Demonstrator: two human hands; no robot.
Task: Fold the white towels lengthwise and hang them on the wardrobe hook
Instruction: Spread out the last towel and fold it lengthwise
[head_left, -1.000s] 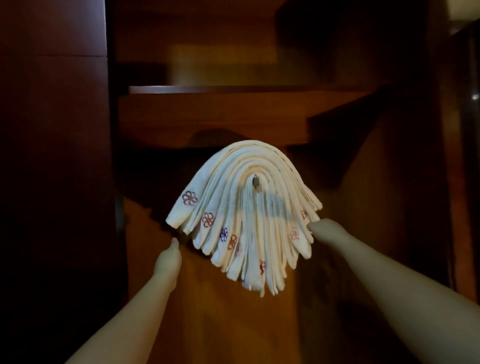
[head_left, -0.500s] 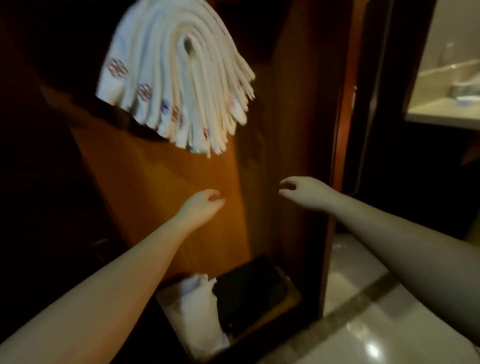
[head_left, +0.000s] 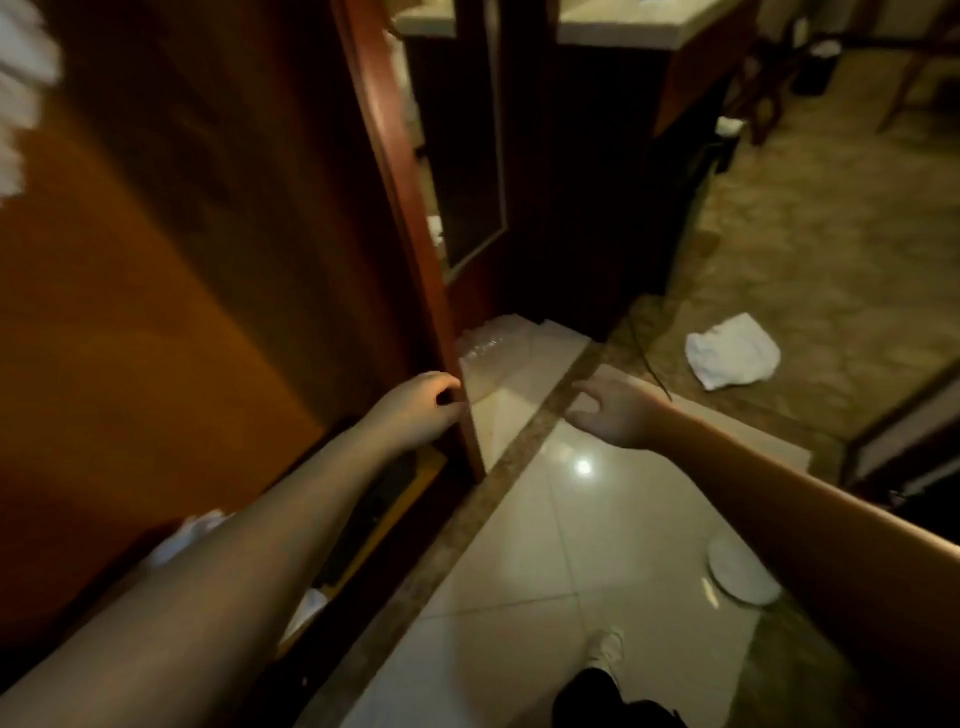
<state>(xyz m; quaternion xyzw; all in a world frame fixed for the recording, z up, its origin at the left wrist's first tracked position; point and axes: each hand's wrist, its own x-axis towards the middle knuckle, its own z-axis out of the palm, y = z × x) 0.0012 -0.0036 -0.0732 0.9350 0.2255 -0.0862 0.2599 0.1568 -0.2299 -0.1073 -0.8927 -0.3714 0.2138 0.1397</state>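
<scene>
A: Starting at the far left edge of the frame, what shows of the task?

B: A blurred white fringe, the hung towels (head_left: 21, 98), high at the upper left against the wardrobe (head_left: 156, 260). The hook itself is out of frame, so I can't confirm how they sit on it, but they hang there and neither hand touches them.

A: And lower down on that side?

B: At the lower left, behind the left forearm, some white cloth (head_left: 189, 535) lies in the wardrobe's bottom. Whether it is another towel to fold, I can't tell.

A: The hands?

B: The left hand (head_left: 421, 410) is near the middle, fingers loosely curled, its grip narrow and holding nothing, right by the wardrobe's edge post (head_left: 410, 234); I can't tell if it touches the wood. The right hand (head_left: 613, 413) is just right of centre, over the floor (head_left: 519, 571), fingers spread, grip wide and empty.

A: Further right?

B: A crumpled white towel (head_left: 732, 358) lies on the patterned floor at the middle right, well apart from both hands. A white plate (head_left: 743, 577) sits on the tiles at the lower right.

A: So how far along?

B: My reading: one batch is hung, and at least the towel on the floor is left to pick up, fold lengthwise and hang. Both hands are free for that.
</scene>
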